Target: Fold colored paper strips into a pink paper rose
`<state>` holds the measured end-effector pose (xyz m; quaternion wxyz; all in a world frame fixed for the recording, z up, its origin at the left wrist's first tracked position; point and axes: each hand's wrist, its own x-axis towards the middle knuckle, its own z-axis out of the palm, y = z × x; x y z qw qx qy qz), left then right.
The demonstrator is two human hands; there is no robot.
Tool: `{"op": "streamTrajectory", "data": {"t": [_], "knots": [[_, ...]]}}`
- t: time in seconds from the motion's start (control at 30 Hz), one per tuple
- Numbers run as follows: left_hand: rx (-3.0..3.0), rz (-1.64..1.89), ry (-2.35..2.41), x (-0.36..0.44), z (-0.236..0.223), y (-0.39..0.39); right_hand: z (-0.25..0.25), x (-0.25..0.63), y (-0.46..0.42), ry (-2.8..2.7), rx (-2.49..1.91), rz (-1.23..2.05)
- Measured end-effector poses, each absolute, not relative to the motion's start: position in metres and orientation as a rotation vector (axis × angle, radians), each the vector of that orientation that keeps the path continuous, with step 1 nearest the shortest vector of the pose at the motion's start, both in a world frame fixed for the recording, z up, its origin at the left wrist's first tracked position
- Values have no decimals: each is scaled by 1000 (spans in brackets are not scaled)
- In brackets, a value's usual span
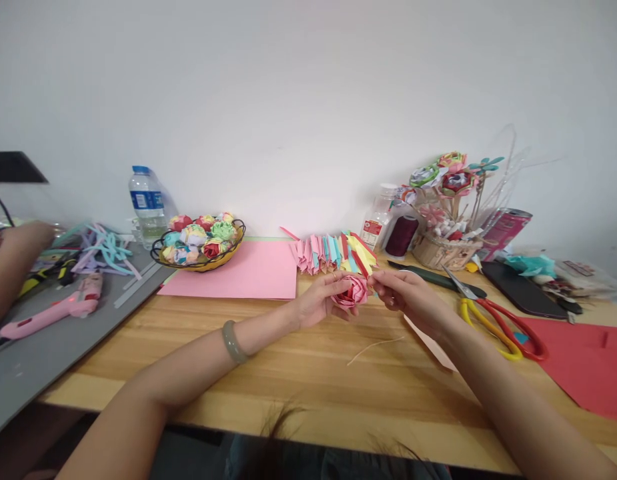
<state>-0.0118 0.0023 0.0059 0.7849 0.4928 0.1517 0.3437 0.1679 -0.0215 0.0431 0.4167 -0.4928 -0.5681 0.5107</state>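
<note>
Above the wooden table (288,373), my left hand (318,300) is closed around a pink and red paper flower (352,292). Against the flower's right side, my right hand (395,290) is closed with thumb and finger pinched together; whatever lies between them is too small to make out. Just behind the flower stands a row of folded paper pieces (328,253) in pink, blue, red and yellow. A thin pale string (375,347) lies on the wood in front of my hands. A pale paper strip (428,341) lies partly under my right forearm.
Left are pink paper (258,273), a basket of paper flowers (203,263), a water bottle (147,200), a pink glue gun (63,312) and another person's arm (18,257). Right are scissors (493,317), a dark knife (433,278), a thread spool (401,237), a phone (523,290) and red paper (583,367).
</note>
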Motion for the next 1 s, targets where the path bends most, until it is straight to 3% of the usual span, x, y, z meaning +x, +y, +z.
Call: {"op": "streamTrajectory", "data": {"t": [0.3, 0.57, 0.7, 0.8, 1.0], "knots": [[1193, 959, 542, -7, 9, -2, 48, 167, -25, -1473, -1123, 1105], [1504, 1120, 690, -4, 9, -2, 39, 161, -33, -2027, -1069, 166], [1602, 1143, 717, -4, 11, -4, 29, 162, -31, -2116, -1072, -108], [1624, 1172, 708, -5, 13, -6, 29, 162, -30, -2115, -1071, -158], [1200, 975, 551, -7, 8, -2, 38, 162, -30, -2110, -996, 64]]}}
